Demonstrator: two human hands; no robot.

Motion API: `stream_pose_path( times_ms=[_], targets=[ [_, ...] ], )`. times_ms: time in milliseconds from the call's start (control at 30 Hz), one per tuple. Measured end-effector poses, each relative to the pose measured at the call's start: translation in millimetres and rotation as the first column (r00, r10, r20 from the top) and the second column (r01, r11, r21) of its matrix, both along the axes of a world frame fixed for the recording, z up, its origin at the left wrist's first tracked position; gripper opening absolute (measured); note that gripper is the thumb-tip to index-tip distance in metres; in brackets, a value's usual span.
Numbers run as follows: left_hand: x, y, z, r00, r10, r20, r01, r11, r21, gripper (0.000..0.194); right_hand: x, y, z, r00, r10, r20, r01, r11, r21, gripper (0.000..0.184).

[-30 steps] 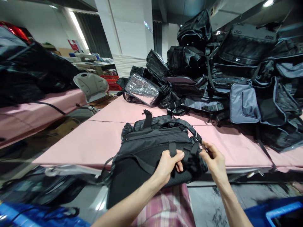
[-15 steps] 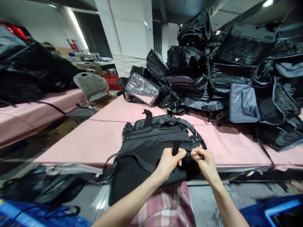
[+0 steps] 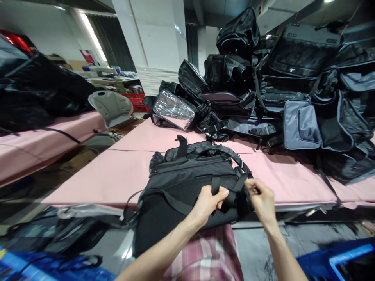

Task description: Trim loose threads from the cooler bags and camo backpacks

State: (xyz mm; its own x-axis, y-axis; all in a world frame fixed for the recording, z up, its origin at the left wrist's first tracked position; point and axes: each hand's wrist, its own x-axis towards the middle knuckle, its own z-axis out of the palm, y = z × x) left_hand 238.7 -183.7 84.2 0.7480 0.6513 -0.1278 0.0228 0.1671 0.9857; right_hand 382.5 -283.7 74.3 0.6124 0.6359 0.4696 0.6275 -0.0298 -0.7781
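Observation:
A black backpack [image 3: 181, 195] lies on the table's front edge, its near end hanging over toward my lap. My left hand [image 3: 209, 203] is closed on a black webbing strap [image 3: 216, 182] above the bag's mesh side. Just to the right, my right hand [image 3: 260, 197] is closed with fingertips pinched at the bag's right edge, against dark strap or fabric; what exactly it grips is hidden. A looped shoulder strap [image 3: 231, 154] curves over the far right of the bag. Another loose strap [image 3: 172, 201] crosses its near face.
A tall pile of black camouflage bags [image 3: 234, 74] covers the back and right of the pink table [image 3: 96, 175]. Grey chair [image 3: 111, 107] and a second bag-laden table [image 3: 73, 127] stand left. Blue crates [image 3: 336, 257] flank me low down.
My right hand has moved right, away from my left hand, to the bag's right edge. My left hand stays almost where it was, still on the strap.

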Motion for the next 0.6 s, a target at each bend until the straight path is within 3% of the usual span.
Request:
stream_pose_path(
  times_ms=[67, 200, 300, 400, 467, 533, 600],
  targets=[
    [-3.6, -1.8, 1.2, 0.998, -0.06, -0.015, 0.06, 0.998, -0.027, 0.033, 7.9, 4.6, 3.4, 0.992, -0.048, -0.116, 0.055, 0.997, 0.056, 0.022],
    [-5.9, -9.1, 5.7, 0.976, -0.215, -0.026, 0.214, 0.977, -0.019, 0.036, -2.5, 19.7, 15.3, 0.924, 0.251, -0.29, -0.257, 0.966, 0.018, 0.026],
    [-5.5, -11.0, 9.6, 0.986, -0.165, -0.022, 0.164, 0.986, -0.019, 0.028, -19.0, 28.3, 23.1, 0.881, 0.33, -0.338, -0.354, 0.935, -0.011, 0.02],
    [-6.4, -6.4, 12.3, 0.997, 0.031, 0.07, -0.028, 0.999, -0.044, 0.029, -23.4, 31.3, 24.5, 0.876, 0.338, -0.345, -0.372, 0.927, -0.036, 0.021],
    [-7.1, -1.6, 12.3, 0.992, 0.085, 0.098, -0.081, 0.995, -0.05, 0.029, -20.2, 30.6, 21.6, 0.882, 0.335, -0.332, -0.371, 0.927, -0.049, 0.02],
    [-7.0, 2.9, 10.8, 0.991, 0.091, 0.094, -0.083, 0.993, -0.085, 0.029, -15.8, 27.6, 17.0, 0.93, 0.255, -0.264, -0.28, 0.958, -0.064, 0.018],
    [-6.1, 6.2, 8.8, 0.99, 0.101, 0.102, -0.087, 0.986, -0.139, 0.03, -13.5, 22.3, 12.3, 0.985, 0.128, -0.113, -0.136, 0.988, -0.067, 0.026]
  ],
)
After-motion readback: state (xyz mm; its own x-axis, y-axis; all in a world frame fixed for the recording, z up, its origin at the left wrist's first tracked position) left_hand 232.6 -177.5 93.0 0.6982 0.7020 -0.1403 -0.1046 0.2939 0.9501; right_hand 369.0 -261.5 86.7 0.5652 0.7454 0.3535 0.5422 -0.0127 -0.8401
